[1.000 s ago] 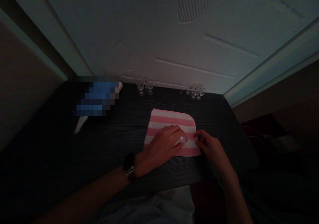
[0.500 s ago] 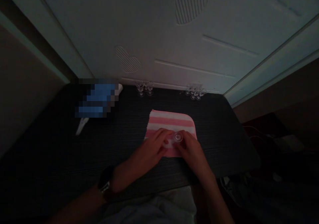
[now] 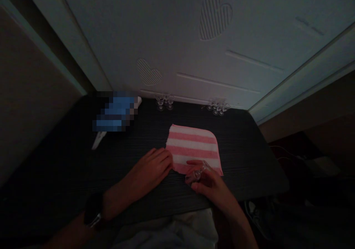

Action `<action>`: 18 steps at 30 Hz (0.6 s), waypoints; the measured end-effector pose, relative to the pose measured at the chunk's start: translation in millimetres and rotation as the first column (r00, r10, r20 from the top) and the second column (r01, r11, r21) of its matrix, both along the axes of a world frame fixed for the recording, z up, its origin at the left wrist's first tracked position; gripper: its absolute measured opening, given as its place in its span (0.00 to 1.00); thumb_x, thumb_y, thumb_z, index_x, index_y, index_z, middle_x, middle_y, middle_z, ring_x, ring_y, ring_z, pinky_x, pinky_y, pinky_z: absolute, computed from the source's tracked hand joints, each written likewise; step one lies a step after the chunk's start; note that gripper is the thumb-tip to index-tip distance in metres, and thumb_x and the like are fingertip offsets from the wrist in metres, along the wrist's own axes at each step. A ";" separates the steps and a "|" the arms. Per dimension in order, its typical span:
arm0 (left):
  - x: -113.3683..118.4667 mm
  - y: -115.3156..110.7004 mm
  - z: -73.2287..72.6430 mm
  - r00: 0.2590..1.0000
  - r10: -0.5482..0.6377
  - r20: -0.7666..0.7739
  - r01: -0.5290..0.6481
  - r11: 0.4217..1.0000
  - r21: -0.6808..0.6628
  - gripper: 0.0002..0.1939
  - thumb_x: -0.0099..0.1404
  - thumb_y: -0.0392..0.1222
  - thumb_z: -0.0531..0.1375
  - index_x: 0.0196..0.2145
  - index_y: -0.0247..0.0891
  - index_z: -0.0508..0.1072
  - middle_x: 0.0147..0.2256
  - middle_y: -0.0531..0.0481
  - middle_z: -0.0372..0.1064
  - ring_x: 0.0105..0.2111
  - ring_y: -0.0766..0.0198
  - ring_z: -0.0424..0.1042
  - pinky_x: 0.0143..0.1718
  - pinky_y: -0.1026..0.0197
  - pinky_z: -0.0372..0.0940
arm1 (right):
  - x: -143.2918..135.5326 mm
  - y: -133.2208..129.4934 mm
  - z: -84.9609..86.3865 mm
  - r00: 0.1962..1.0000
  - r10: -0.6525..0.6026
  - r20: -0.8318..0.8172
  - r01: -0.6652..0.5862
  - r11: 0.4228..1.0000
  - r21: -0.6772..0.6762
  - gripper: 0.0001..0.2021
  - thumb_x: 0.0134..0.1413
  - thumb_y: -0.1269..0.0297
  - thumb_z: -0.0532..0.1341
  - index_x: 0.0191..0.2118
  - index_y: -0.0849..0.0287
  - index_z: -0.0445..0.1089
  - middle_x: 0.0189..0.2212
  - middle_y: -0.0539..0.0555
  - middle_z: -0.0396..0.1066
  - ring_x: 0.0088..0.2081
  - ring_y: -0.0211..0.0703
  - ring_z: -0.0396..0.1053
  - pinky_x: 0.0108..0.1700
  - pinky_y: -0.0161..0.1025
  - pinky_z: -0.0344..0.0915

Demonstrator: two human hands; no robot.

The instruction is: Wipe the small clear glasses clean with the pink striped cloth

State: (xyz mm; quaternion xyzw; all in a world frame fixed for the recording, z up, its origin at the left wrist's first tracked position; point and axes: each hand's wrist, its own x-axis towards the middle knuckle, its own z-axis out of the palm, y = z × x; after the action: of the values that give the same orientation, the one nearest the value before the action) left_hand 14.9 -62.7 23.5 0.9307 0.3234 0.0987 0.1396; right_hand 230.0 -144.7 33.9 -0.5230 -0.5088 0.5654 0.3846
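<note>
A small clear stemmed glass [image 3: 196, 174] lies tilted in my right hand [image 3: 211, 185], whose fingers are closed round it over the near edge of the cloth. The cloth [image 3: 194, 144], striped pink and white, lies flat on the dark tabletop. At its near left corner rests my left hand [image 3: 158, 164], with the fingers curled and pressed on the edge of the cloth. The left fingertips are partly hidden, but they seem to pinch that corner. A dark watch [image 3: 93, 209] is on my left wrist.
Two clusters of small clear glasses, a left one [image 3: 164, 102] and a right one [image 3: 219, 108], stand at the back of the dark table [image 3: 133, 138] against a white panel [image 3: 166, 31]. A blurred-out blue item [image 3: 115, 112] lies at the back left.
Both hands were together round the glass over the cloth. My left hand has let go and moved left to the cloth's corner; my right hand has drawn the glass nearer and tilted it.
</note>
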 end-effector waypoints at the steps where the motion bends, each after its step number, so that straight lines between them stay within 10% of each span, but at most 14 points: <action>1: 0.8 0.0 0.7 1.000 0.000 0.003 0.000 1.000 0.004 0.09 0.67 0.35 0.48 0.37 0.39 0.68 0.40 0.47 0.67 0.41 0.59 0.64 0.43 0.56 0.58 | -2.3 -4.3 -2.8 0.999 0.011 -0.053 -0.013 1.000 -0.023 0.11 0.49 0.65 0.64 0.41 0.55 0.70 0.46 0.53 0.68 0.43 0.43 0.70 0.41 0.38 0.66; 11: 0.0 -1.8 -6.8 0.999 -0.006 0.049 0.005 1.000 0.004 0.08 0.66 0.34 0.50 0.38 0.39 0.68 0.40 0.49 0.68 0.41 0.60 0.65 0.44 0.57 0.59 | -1.9 -10.9 -17.3 0.981 -0.039 -0.190 0.032 0.999 -0.039 0.10 0.48 0.65 0.66 0.39 0.53 0.72 0.54 0.55 0.63 0.49 0.47 0.67 0.38 0.37 0.65; 18: 3.8 5.2 6.5 0.951 0.182 0.251 -0.112 0.957 -0.269 0.07 0.66 0.37 0.52 0.38 0.40 0.69 0.37 0.51 0.69 0.36 0.65 0.68 0.39 0.63 0.62 | -2.4 -9.2 -15.1 0.993 -0.038 -0.113 0.043 0.998 0.046 0.10 0.48 0.65 0.65 0.40 0.52 0.72 0.59 0.54 0.57 0.56 0.52 0.60 0.48 0.43 0.64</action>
State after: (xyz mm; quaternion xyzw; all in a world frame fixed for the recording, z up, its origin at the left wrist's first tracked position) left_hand 18.7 -57.4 30.1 0.8560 0.3798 0.1944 0.2919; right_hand 227.5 -153.9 18.9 -0.4911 -0.4891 0.5737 0.4364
